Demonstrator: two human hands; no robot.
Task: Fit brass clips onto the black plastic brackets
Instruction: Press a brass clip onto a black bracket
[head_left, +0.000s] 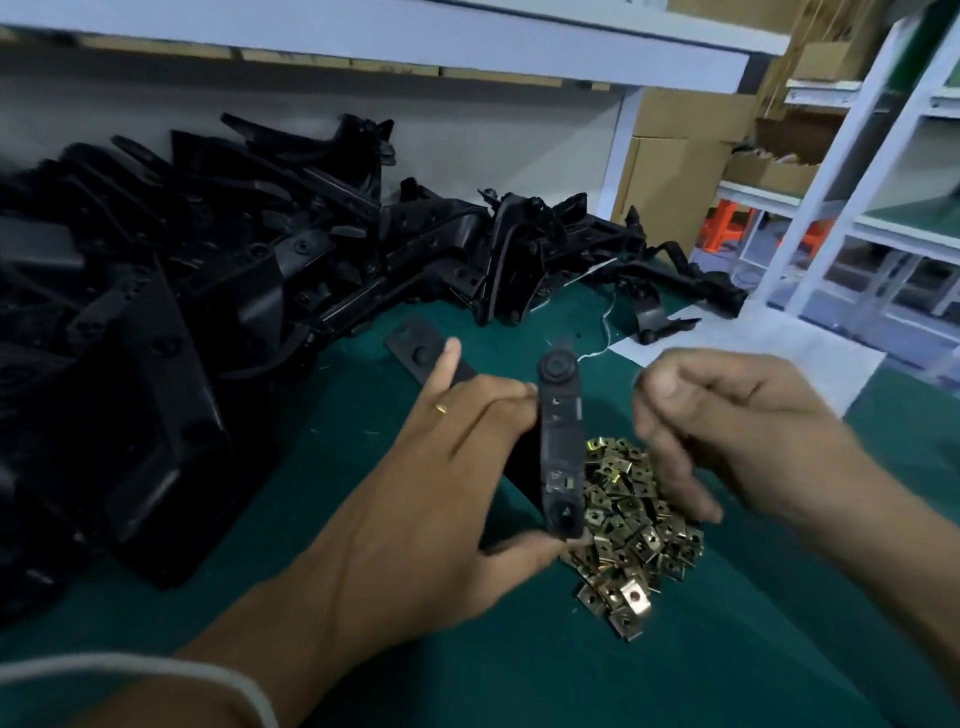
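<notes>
- Head view, largest first: a big heap of black plastic brackets (218, 270) fills the far left of the green table (675, 675), running off the left edge, so its extent is cut off.
- Whether any bracket in the heap already carries a clip is too dark to tell; judging by its size, most of the work remains.
- Left hand (415, 519) grips one long bracket (560, 447) upright in the near centre, thumb under its near end, index finger pointing away.
- Right hand (727, 421), blurred, hovers just right of it, fingers curled; whether it pinches a clip I cannot tell.
- Loose brass clips (634, 525) lie piled just right of the held bracket.
- No brass shows plainly on the held bracket; fitting seems not yet done.
</notes>
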